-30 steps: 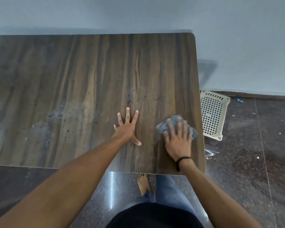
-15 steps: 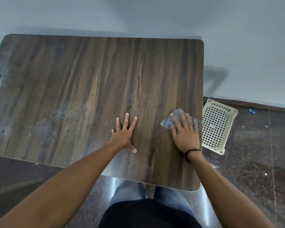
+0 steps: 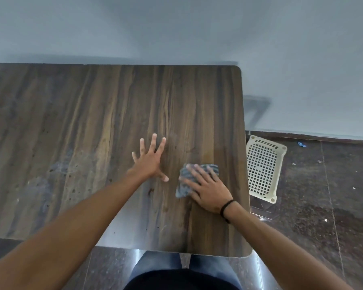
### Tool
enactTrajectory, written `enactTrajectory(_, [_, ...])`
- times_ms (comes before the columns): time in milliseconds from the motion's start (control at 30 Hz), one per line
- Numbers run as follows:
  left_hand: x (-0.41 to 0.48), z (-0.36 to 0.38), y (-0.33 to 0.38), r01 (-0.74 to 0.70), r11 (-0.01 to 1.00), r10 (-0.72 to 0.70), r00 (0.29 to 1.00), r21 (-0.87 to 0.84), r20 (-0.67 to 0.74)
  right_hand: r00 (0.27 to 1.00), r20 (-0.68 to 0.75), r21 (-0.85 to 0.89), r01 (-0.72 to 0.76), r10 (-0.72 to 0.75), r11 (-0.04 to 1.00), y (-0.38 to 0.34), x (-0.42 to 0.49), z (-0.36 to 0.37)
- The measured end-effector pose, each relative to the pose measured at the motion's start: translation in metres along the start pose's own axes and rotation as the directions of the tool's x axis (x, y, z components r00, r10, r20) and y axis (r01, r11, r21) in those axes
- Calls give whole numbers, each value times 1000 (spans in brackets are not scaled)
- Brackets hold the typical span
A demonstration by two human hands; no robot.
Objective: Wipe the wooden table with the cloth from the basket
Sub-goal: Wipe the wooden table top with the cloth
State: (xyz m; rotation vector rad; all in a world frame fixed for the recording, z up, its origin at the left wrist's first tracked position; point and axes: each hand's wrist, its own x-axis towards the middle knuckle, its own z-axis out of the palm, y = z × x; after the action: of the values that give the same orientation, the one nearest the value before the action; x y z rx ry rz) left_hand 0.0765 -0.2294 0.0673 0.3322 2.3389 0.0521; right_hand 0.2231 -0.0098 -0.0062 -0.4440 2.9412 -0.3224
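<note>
Presses the grey cloth (image 3: 184,186) onto the wooden table (image 3: 92,122) near its right edge under the flat, straight-fingered right hand (image 3: 208,191) to wipe, bracing with the empty left hand (image 3: 150,162) splayed palm-down nearby, cream plastic basket (image 3: 262,168) on the floor past that edge.

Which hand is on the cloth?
The right hand, wearing the black wristband, presses flat on the grey cloth; the left hand rests bare on the wooden table.

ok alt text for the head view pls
A person's right hand presses a grey cloth onto a wooden table near its right edge, the left hand spread flat beside it. A cream basket lies on the floor to the table's right.
</note>
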Motion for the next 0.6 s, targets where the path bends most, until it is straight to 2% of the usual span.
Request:
enactTrajectory(33, [7,-12,1,-9,1000,9,1000,9,2,996,2,-21,88,-88,996,11,-2,-1])
enactTrajectory(67, [14,-22,2,-17,1000,17,1000,15,0,999,-26,-30,19,-20,999,23,3,-4])
enactTrajectory(100, [20,-30,2,-20,1000,21,1000,18,-6,978,-69,17,-194,195,981,33,10,-8])
enactTrajectory(133, [24,-36,0,-17,1000,18,1000,19,-11,886,-96,98,-444,453,891,36,19,-14])
enactTrajectory(167, [29,-40,-3,-12,1000,12,1000,20,-11,792,-85,160,-588,605,793,30,29,-13])
enactTrajectory(200, [33,-43,-6,-11,1000,11,1000,22,-3,780,-63,180,-604,622,776,19,37,-12])
enactTrajectory(233, [38,-43,-9,-16,1000,16,1000,23,11,855,-56,141,-504,515,852,6,40,-7])
enactTrajectory(267, [43,-42,-12,-22,999,21,999,24,30,949,-36,68,-311,314,948,-1,36,-2])
enactTrajectory(300, [46,-42,-14,-24,999,23,998,22,54,991,-12,12,-133,133,991,4,29,-2])
enactTrajectory(333, [50,-40,-16,-26,1000,24,997,18,75,998,-15,-7,-68,68,998,18,26,-6])
enactTrajectory(367, [53,-39,-19,-27,1000,25,996,13,86,990,-47,-4,-136,136,991,33,29,-10])
enactTrajectory(400, [55,-37,-22,-27,1000,26,995,6,93,944,-94,39,-315,317,948,46,35,-14])
enactTrajectory(433, [56,-36,-23,-26,1000,26,995,-3,98,839,-113,122,-520,532,845,51,42,-21])
enactTrajectory(467, [58,-35,-24,-24,1000,25,995,-11,99,740,-102,188,-642,664,744,47,50,-22])
enactTrajectory(500, [59,-35,-24,-26,1000,27,995,-14,97,715,-83,203,-670,694,715,37,57,-19])
enactTrajectory(533, [60,-36,-22,-31,999,32,995,-11,97,775,-84,162,-610,626,776,23,61,-13])
enactTrajectory(600, [64,-38,-19,-38,999,39,994,-11,104,953,-69,43,-293,295,955,15,50,-3])
